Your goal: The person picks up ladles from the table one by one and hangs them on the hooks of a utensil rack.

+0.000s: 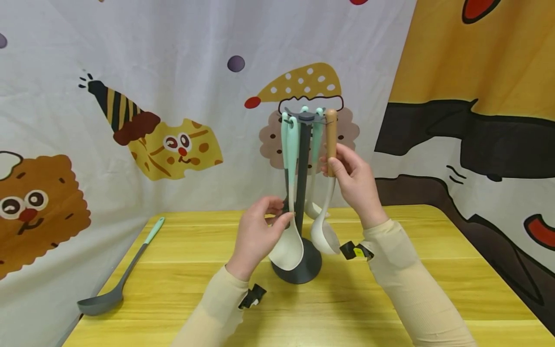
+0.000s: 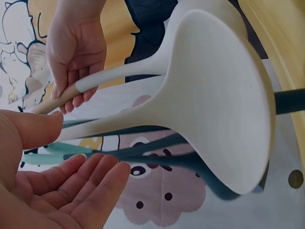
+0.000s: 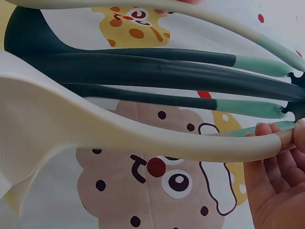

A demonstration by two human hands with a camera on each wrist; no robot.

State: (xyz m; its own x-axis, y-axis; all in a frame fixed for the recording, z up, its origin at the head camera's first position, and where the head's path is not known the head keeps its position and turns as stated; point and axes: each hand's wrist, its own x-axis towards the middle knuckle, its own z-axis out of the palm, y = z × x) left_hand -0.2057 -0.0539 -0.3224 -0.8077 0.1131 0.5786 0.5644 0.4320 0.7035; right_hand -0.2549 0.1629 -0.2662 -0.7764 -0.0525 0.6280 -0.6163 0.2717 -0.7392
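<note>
My right hand (image 1: 357, 185) pinches the wooden handle (image 1: 331, 140) of a white ladle (image 1: 324, 236) at the right side of a dark utensil stand (image 1: 305, 180). The ladle hangs upright, bowl down, its handle top level with the rack. At the front of the stand hangs another white ladle (image 2: 224, 100) with a mint handle (image 1: 293, 149). My left hand (image 1: 260, 236) is beside its stem, thumb and fingers spread apart around it in the left wrist view. Behind, dark utensils with mint handles (image 3: 257, 64) hang from the stand.
A grey ladle (image 1: 108, 299) with a mint handle lies at the left edge of the wooden table (image 1: 195, 270). The stand's round dark base (image 1: 310, 270) rests mid-table. A printed curtain (image 1: 186, 48) hangs close behind the table.
</note>
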